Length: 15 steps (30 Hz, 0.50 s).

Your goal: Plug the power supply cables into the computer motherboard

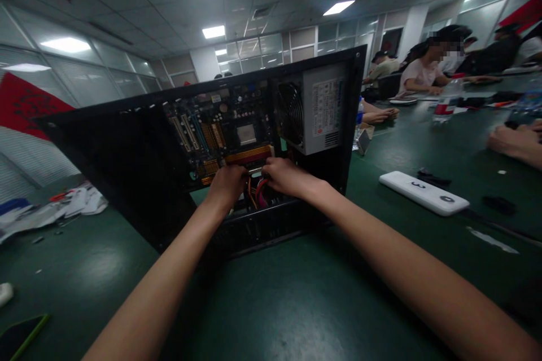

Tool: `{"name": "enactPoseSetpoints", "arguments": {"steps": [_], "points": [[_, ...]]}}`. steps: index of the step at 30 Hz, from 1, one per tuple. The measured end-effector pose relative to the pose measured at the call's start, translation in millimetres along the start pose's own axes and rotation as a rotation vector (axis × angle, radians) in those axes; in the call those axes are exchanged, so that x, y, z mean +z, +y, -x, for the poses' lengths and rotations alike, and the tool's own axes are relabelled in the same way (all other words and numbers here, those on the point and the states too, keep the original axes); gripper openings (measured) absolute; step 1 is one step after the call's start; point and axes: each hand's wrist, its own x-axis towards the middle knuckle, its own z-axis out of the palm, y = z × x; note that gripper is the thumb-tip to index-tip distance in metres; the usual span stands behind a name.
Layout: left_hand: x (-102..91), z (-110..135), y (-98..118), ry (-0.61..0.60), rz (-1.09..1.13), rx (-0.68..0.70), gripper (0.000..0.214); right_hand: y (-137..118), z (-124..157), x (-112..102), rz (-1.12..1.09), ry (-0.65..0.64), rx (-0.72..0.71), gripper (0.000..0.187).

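Bare forearms (163, 271) reach to the open case (121, 163), which stands at 12 o'clock on the green table (271, 304). The left hand (226, 187) is at the board's lower edge, fingers curled nearly closed. The right hand (285, 176) is just beside it, at its 3 o'clock, fingers curled too, where coloured cables (262, 194) rise. Fingertips are hidden on both, so I cannot tell what either has hold of. The board (231, 115) stands at 12 beyond the hands, with the power supply (324, 115) to its 2 o'clock. A white device (423, 193) lies at 2, papers (80, 203) at 10.
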Motion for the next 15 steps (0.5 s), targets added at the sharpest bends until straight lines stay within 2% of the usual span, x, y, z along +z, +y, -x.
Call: {"name": "enactPoseSetpoints", "arguments": {"steps": [6,15], "points": [[-2.3,0.8,1.3,0.003,-0.003,0.029,0.026,1.5,-0.5,2.5,-0.011,0.016,-0.016,0.015],[-3.9,0.0,3.4,-0.014,-0.056,-0.025,0.026,3.9,-0.5,3.3,-0.002,0.081,-0.052,0.018]]}}
